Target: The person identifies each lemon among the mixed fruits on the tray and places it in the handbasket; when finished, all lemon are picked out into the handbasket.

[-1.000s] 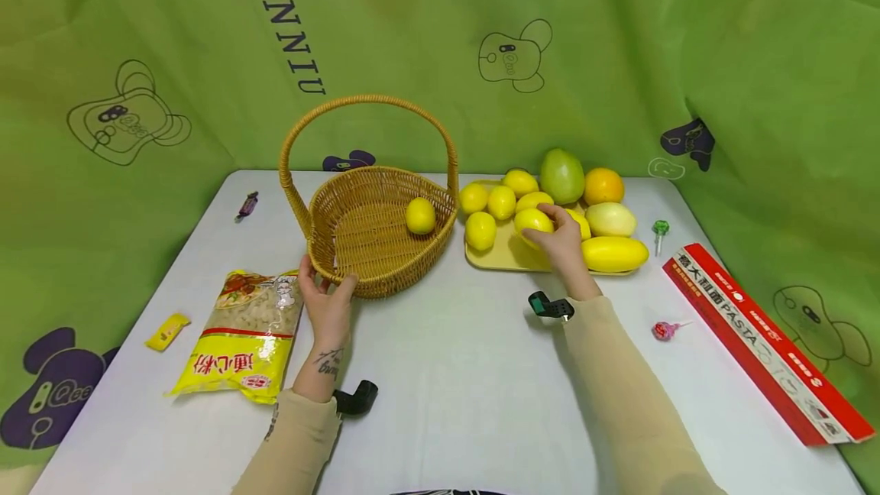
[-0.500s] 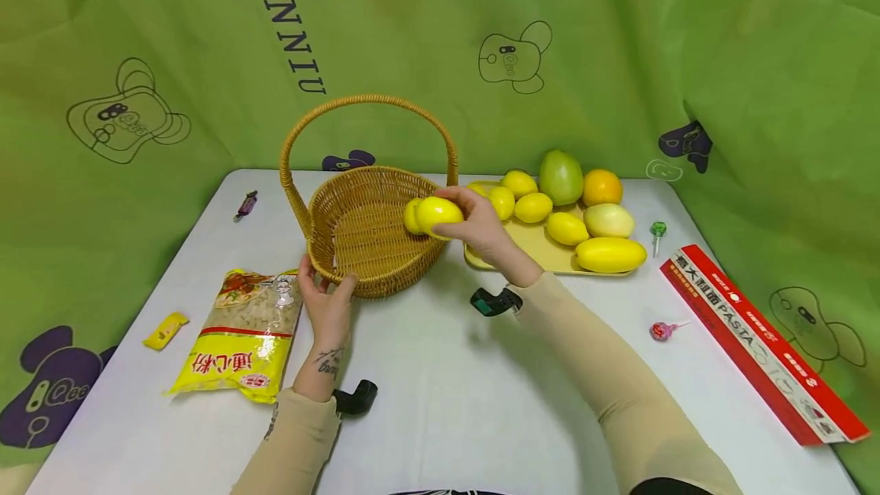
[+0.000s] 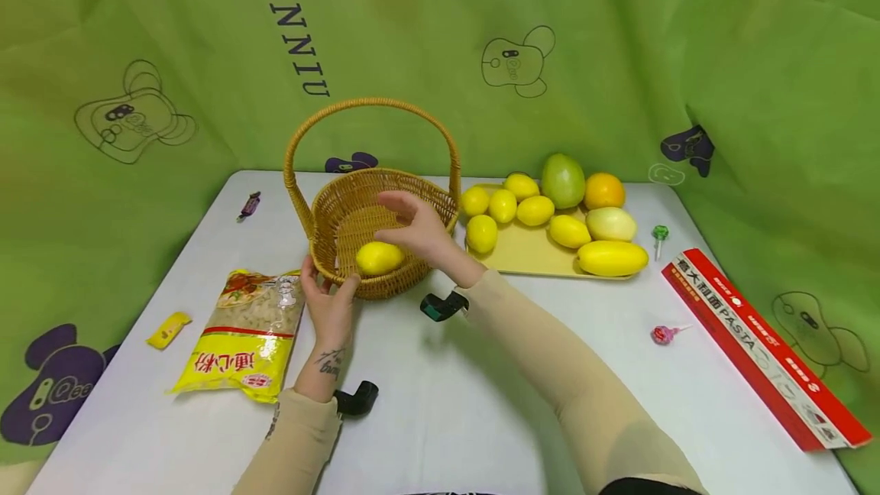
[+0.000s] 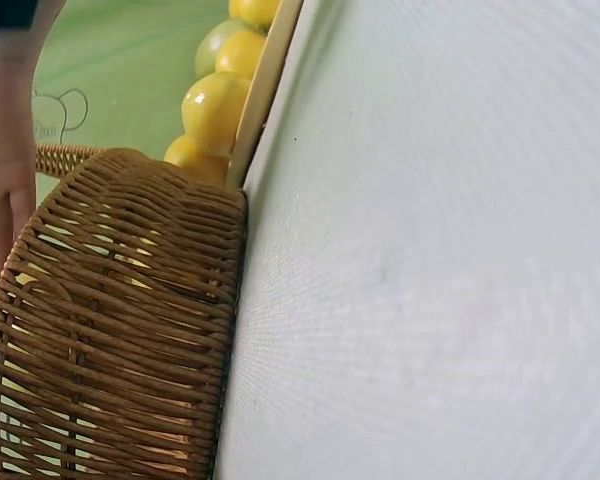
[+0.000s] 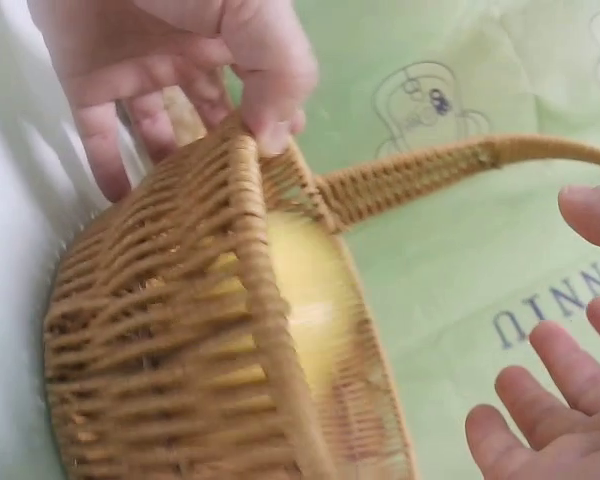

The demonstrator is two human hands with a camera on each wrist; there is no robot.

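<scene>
Since half a second ago the oval yellow lemon point(image 3: 380, 257) has left the right hand point(image 3: 417, 231) and lies inside the round woven wicker basket point(image 3: 344, 212), against its near rim. Right hand hovers over the basket, fingers spread, holding nothing. Left hand point(image 3: 330, 305) grips the near rim, thumb over the edge. Bare white table point(image 3: 447, 403) lies near and right. Right wrist view shows the thumb hooked over the rim; left wrist view shows only weave and the pale yellow tray point(image 4: 265, 85) edge.

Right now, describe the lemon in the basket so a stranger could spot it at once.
Find the wicker basket with the tall arched handle on the white table. Inside, by its near rim, lies one yellow lemon, just below the right hand. Unlike the other lemons, which sit on the yellow tray, it is in the basket.
</scene>
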